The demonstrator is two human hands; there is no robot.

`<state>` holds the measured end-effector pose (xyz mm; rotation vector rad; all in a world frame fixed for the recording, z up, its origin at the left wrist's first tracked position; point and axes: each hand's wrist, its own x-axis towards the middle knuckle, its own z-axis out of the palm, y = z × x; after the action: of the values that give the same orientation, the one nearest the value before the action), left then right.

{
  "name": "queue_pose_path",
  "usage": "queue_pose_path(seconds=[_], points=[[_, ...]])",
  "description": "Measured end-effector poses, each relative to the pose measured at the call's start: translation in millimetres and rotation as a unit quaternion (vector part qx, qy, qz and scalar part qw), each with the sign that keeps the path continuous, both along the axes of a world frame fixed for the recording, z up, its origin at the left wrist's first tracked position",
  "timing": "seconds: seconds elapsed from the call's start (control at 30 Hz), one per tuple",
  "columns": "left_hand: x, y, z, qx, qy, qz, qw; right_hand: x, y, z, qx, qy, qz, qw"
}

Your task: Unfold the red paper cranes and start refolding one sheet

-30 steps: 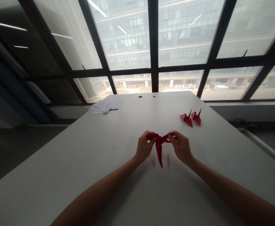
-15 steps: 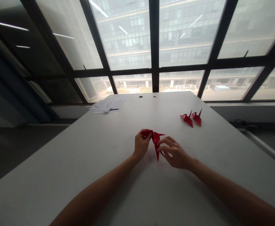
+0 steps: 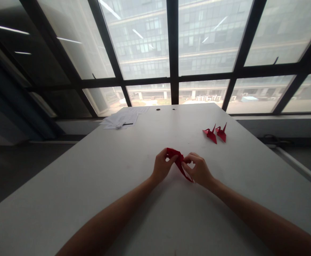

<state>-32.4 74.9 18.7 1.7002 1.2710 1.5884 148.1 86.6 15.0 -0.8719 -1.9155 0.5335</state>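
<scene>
A red origami crane (image 3: 180, 164) is held above the white table (image 3: 134, 149), between my two hands. My left hand (image 3: 163, 164) pinches its upper left part between thumb and fingers. On the other side, my right hand (image 3: 198, 168) has thumb and fingertips closed on its right edge. A pointed end of the paper slants down toward my right wrist. Fingers cover part of the folds. Beyond my right hand, two finished red paper cranes (image 3: 210, 135) stand side by side on the table.
Loose white papers (image 3: 123, 117) with a dark pen (image 3: 128, 124) on them lie at the table's far left. Two small holes are near the far edge. Large framed windows rise behind the table, and a blue curtain (image 3: 9, 92) hangs at left.
The crane has turned, its point swinging to the lower right. My right hand's fingers have closed onto the paper, while my left hand keeps hold and has shifted slightly right.
</scene>
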Motion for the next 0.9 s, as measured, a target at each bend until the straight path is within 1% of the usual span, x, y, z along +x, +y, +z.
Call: queue_pose_path(seconds=[0.1,0.17,0.27,0.33,0.37,0.47,0.53,0.67,0.73,0.8,0.9], points=[[-1,2,-1.6,0.000,-0.019,0.023,1.000,-1,2,-1.3,-0.054,0.031,-0.036,0.997],[-1,3,-3.1,-0.009,-0.039,0.025,0.999,-1,4,-2.3,-0.093,0.053,-0.052,0.993],[0,2,-4.2,-0.002,-0.046,0.046,0.998,-1,8,-4.3,-0.122,0.081,-0.061,0.987],[3,-1,-3.4,0.027,-0.011,0.067,0.997,-1,9,-5.4,-0.124,0.099,-0.080,0.984],[4,-3,-2.7,0.043,0.021,0.063,0.997,-1,9,-5.6,-0.123,0.107,-0.092,0.982],[10,-9,-0.2,0.070,0.113,0.011,0.991,-1,9,-5.3,-0.121,0.128,-0.115,0.978],[13,-11,1.1,0.061,0.129,-0.010,0.990,-2,7,-4.3,-0.125,0.140,-0.097,0.977],[13,-9,2.7,0.021,0.090,-0.011,0.996,-5,2,-3.0,-0.145,0.153,-0.019,0.977],[11,-7,3.0,0.014,0.072,-0.009,0.997,-7,1,-3.2,-0.162,0.152,0.009,0.975],[9,-6,2.9,0.012,0.057,-0.009,0.998,-7,1,-3.7,-0.178,0.157,0.020,0.971],[8,-6,1.9,0.003,0.044,-0.033,0.998,-7,4,-4.3,-0.183,0.170,0.016,0.968]])
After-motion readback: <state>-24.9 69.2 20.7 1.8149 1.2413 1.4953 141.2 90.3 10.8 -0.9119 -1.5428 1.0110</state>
